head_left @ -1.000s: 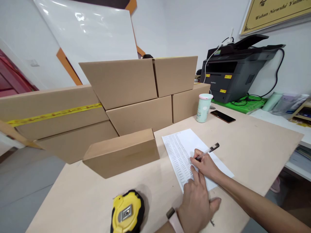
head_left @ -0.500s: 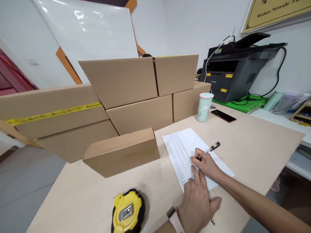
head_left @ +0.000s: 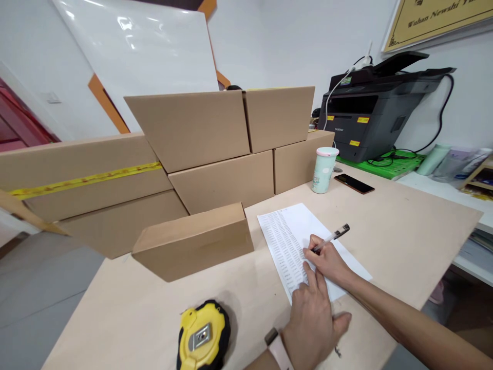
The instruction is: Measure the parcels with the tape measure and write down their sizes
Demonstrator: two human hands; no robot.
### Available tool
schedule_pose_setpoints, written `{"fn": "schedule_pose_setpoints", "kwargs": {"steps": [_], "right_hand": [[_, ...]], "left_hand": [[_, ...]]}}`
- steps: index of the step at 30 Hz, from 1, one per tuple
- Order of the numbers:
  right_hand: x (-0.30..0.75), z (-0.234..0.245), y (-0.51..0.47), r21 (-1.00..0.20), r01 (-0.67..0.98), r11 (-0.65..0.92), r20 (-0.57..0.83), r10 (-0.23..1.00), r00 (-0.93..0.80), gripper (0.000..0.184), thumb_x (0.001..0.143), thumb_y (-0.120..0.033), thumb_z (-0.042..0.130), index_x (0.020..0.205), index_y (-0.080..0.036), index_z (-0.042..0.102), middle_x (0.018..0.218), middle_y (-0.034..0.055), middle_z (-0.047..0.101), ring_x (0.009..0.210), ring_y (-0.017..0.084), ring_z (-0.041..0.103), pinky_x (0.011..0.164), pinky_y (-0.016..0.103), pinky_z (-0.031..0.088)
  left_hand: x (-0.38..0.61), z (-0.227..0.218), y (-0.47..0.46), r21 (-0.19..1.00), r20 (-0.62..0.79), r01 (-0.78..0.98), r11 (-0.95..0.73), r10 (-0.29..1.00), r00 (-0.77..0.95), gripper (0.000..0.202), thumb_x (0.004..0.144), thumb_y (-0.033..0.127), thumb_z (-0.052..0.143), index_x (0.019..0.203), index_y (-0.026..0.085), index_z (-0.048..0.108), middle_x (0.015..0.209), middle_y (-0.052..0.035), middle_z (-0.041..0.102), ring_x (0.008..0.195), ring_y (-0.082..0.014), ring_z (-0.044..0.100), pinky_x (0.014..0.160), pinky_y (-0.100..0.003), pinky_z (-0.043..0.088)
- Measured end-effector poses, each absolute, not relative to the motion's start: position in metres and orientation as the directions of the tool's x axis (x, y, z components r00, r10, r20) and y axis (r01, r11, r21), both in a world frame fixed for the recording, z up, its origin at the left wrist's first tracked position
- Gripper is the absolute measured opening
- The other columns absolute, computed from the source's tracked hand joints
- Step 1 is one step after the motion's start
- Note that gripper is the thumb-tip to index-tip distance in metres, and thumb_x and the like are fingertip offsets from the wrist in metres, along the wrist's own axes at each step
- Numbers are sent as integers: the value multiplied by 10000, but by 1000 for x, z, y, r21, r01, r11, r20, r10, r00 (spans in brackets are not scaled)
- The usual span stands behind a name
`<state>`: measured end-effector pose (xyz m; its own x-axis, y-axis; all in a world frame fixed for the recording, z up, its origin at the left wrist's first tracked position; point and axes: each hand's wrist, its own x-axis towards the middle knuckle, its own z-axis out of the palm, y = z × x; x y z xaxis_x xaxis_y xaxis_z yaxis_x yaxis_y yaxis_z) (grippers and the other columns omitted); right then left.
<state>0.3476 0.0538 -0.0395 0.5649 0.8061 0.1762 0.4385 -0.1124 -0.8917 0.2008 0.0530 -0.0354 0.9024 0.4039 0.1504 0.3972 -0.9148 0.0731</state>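
A sheet of paper (head_left: 277,241) with columns of small printed or written lines lies at an angle on the table (head_left: 408,226). My right hand (head_left: 328,261) grips a clear-barrelled pen (head_left: 332,239) with a black cap end, its tip down at the sheet and hidden behind my fingers. Below it, my left hand (head_left: 313,316) rests flat across the paper's lower edge, fingers stretched and thumb apart. To the left of that hand sits a yellow and black tape measure (head_left: 203,336).
A small cardboard box (head_left: 196,246) lies left of the paper, in front of stacked cartons (head_left: 223,180). Further back stand a pale green cup (head_left: 324,172), a phone (head_left: 354,183) and a black printer (head_left: 370,113) on a green base (head_left: 404,163).
My right hand and the pen have shifted very slightly. My left hand stays in place on the paper.
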Motion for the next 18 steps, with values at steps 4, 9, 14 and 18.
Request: {"fn": "schedule_pose_setpoints", "kwargs": {"steps": [4,9,14,18], "right_hand": [[347,-39,54,-887,447,-117,184,798,574,225,746,-242,517,600,-230,346,552,-76,318,520,108,311,498,247,271],[347,-40,54,-884,455,-102,195,805,560,222,743,-226,518,598,-226,350,549,-74,317,520,107,310,493,245,267],[348,-40,54,-882,461,-96,209,797,567,218,732,-217,521,590,-224,357,549,-70,324,526,108,320,492,243,270],[348,-37,53,-887,449,-108,206,779,593,207,713,-209,522,588,-225,358,536,-72,327,508,104,308,478,241,265]], "left_hand": [[200,-37,52,63,159,392,-918,397,904,833,795,611,463,1386,35,345,1408,-271,397,859,-297,629,734,-431,533],[200,-38,52,55,170,405,-912,409,897,830,793,615,466,1388,50,345,1417,-263,389,872,-295,626,746,-429,528],[201,-38,52,64,165,401,-914,406,899,840,777,620,492,1382,52,355,1413,-263,396,874,-294,625,737,-429,529],[199,-42,51,58,205,398,-915,401,893,832,793,608,477,1393,48,337,1411,-251,406,900,-285,617,765,-414,525]]}}
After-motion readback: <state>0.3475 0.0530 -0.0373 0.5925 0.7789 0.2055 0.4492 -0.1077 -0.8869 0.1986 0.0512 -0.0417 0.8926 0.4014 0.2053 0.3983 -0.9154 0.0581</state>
